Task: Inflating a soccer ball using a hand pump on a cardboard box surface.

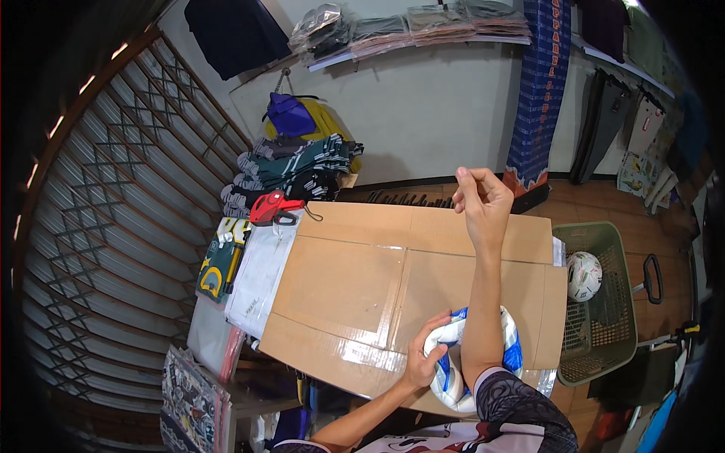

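A slack, caved-in white and blue ball (512, 345) rests at the near edge of a flattened cardboard sheet (345, 283). My left hand (426, 354) grips its left rim, thumb on the inner side and fingers outside. Across the hollow of the ball passes my right forearm, hiding its middle. My right hand (484, 201) is raised above the cardboard's far edge, thumb and fingertips pinched together. Whether something thin, such as a thread or needle, is between those fingertips cannot be made out.
Right of the cardboard stands a green plastic basket (626, 340) holding a white ball (584, 276). At the far left corner lies a red and black hand-held device (274, 208) with a strap. Folded clothes (300, 164) are piled behind it. A folding metal gate (119, 226) lines the left.
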`<act>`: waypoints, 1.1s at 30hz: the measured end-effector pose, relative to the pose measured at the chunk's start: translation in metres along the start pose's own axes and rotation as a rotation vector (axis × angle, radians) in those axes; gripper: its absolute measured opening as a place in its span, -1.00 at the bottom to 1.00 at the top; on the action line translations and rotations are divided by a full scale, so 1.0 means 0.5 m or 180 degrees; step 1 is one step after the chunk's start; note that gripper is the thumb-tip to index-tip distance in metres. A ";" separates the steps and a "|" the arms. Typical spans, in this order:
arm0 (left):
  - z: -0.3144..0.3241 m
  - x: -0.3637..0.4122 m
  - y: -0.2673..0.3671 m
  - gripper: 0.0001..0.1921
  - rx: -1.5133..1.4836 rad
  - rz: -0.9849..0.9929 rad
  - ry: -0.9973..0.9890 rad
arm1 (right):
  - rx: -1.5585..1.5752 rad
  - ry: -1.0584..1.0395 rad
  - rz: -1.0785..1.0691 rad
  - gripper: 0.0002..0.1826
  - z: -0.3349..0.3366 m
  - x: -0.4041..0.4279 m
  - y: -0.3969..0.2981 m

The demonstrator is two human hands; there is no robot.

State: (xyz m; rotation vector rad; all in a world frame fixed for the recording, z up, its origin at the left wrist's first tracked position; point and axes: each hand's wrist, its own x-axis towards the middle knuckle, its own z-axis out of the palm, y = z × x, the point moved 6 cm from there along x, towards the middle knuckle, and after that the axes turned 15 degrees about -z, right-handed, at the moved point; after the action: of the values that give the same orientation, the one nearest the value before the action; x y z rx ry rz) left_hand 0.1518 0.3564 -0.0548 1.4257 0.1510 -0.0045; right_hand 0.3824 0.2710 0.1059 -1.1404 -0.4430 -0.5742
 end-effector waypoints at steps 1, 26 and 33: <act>-0.001 0.002 0.003 -0.38 -0.0043 -0.0005 0.0001 | 0.0008 -0.0005 0.0013 -0.78 0.002 0.003 0.004; -0.021 0.035 0.008 -0.68 0.0129 -0.0477 0.0073 | -0.1044 -0.1611 0.0811 -0.68 -0.068 -0.098 0.068; -0.019 0.160 -0.031 -0.60 -0.0237 -0.1653 -0.1049 | -0.2100 -0.1875 0.1141 -0.24 -0.329 -0.283 -0.096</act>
State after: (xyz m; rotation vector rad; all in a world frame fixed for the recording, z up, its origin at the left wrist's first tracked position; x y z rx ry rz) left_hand 0.2287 0.3704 -0.0801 1.2590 0.2417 -0.6507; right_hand 0.2487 0.1310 -0.0038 -1.9892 -0.5478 -0.0407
